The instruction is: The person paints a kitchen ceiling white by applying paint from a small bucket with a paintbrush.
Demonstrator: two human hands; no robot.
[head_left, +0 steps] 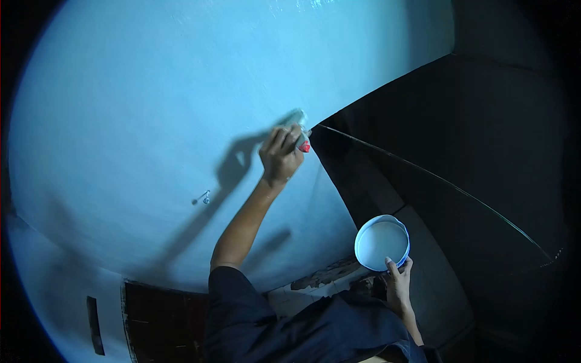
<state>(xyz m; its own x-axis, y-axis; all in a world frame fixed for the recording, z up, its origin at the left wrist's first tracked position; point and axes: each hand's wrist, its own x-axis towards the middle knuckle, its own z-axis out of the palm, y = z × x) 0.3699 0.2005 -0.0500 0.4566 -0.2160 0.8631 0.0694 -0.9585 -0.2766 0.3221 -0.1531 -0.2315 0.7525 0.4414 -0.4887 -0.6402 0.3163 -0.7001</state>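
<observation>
My left hand (281, 154), raised at a pale wall (151, 121), is closed around a paintbrush (304, 146) with a red part at its handle end. The brush's head, blurred, is at the wall close to a dark edge. My right hand (399, 284), lower and to the right, grips a round tub (407, 253) by its rim. The thumb lies over the near rim and the fingers curl outside it. Inside the tub is a smooth, whitish liquid that looks like paint.
A small metal hook or fitting (206, 198) sticks out of the wall. A thin line or cable (423, 169) runs across the dark surface on the right. Low on the left are a dark door-like panel (157, 320) and a narrow dark strip (95, 325).
</observation>
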